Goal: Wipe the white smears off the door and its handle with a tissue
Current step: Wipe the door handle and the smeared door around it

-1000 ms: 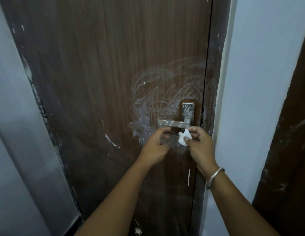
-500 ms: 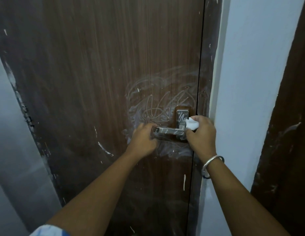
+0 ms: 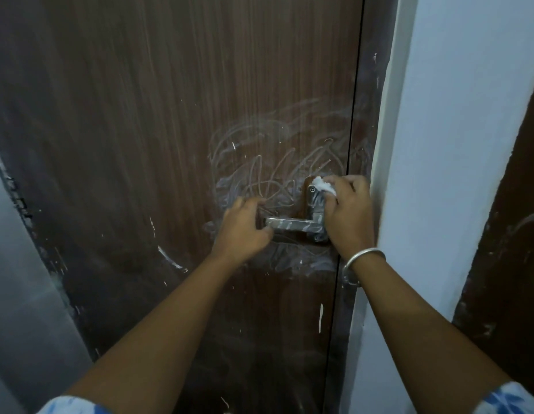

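The door (image 3: pixel 140 144) carries white smears (image 3: pixel 259 162) above and below the fingers. The left hand (image 3: pixel 241 231) curls round the free end of the handle (image 3: pixel 292 224). The right hand (image 3: pixel 349 216) pinches a crumpled tissue (image 3: pixel 324 185) at its fingertips, against the plate's top.

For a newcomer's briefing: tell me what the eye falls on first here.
White smears swirl over the brown door around its metal handle, which is streaked too. The right hand, a silver bangle on its wrist, holds a crumpled tissue at the top of the handle plate, while the left hand is at the lever's free end.
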### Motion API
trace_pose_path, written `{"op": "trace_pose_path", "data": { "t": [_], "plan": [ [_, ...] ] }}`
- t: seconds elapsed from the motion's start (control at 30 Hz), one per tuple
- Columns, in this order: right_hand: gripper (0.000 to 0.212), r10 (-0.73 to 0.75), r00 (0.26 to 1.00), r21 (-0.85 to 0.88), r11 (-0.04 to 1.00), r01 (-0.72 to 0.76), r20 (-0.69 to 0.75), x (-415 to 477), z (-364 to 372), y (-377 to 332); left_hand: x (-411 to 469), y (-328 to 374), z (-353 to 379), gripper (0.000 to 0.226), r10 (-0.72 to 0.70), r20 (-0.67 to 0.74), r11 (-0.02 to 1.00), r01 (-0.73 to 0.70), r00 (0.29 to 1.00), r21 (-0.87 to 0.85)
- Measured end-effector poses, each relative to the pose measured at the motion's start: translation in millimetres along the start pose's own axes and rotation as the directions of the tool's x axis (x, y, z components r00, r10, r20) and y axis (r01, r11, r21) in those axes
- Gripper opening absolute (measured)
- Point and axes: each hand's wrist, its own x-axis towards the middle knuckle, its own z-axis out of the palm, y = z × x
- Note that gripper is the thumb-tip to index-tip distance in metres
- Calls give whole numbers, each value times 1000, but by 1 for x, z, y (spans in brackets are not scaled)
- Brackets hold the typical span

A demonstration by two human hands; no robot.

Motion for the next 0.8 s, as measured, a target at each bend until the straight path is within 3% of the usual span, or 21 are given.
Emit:
{"op": "trace_pose_path", "data": {
  "t": [0.13, 0.3, 0.47, 0.67, 0.8],
  "plan": [
    [20, -139, 988, -147, 978, 147, 61, 9, 9, 4, -1, -5, 4, 55, -12, -9, 999, 12, 1000, 30],
    [22, -312, 943, -170, 929, 329, 117, 8, 7, 10, -2, -5, 9, 55, 13, 26, 999, -14, 1000, 29],
    [17, -242, 969, -137, 959, 248, 54, 12, 7, 10, -3, -8, 13, 53, 32, 69, 999, -35, 997, 40],
    [19, -411, 899, -202, 878, 435, 152, 16, 9, 13, -3, -7, 20, 54, 33, 61, 999, -33, 998, 1],
    [8, -258, 964, -158, 951, 265, 66, 18, 6, 12, -2, -8, 20, 57, 27, 54, 1000, -26, 998, -14]
  ]
}}
